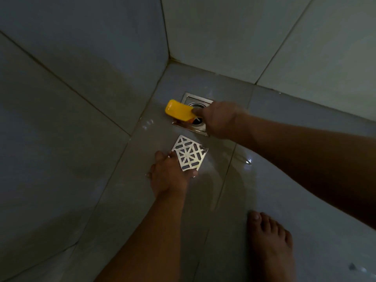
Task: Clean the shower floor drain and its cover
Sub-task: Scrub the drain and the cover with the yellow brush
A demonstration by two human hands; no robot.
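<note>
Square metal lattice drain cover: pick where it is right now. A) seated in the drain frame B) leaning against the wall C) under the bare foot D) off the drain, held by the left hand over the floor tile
D: the square metal lattice drain cover is gripped at its edge by the left hand, nearer the camera than the open steel drain frame.

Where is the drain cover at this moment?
In the head view the drain cover is off the drain, lying on the wet floor tile just in front of it, with the left hand holding its near edge.
</note>
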